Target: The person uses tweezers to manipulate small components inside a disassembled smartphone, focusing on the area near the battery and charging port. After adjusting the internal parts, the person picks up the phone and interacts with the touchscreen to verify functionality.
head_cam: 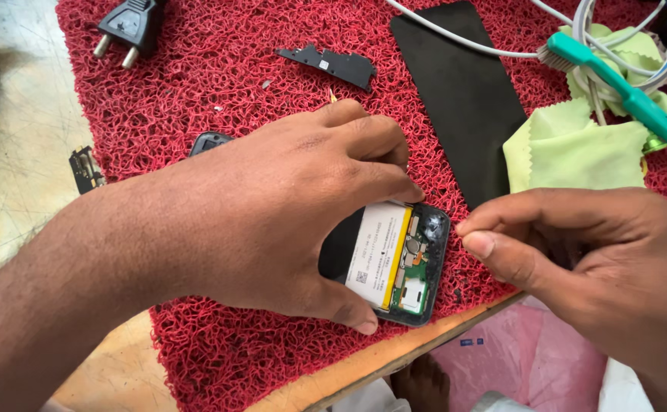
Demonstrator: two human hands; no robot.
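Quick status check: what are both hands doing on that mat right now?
Left hand pressed over opened phone, battery and circuit board showing. Right hand pinched shut beside phone's end; anything held too small to tell. Black panel, green cloth lie close behind.

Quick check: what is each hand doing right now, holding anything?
Left hand: spread over the opened phone, fingers gripping its edges.
Right hand: thumb and forefinger pinched together beside the phone; what they hold, if anything, cannot be told.
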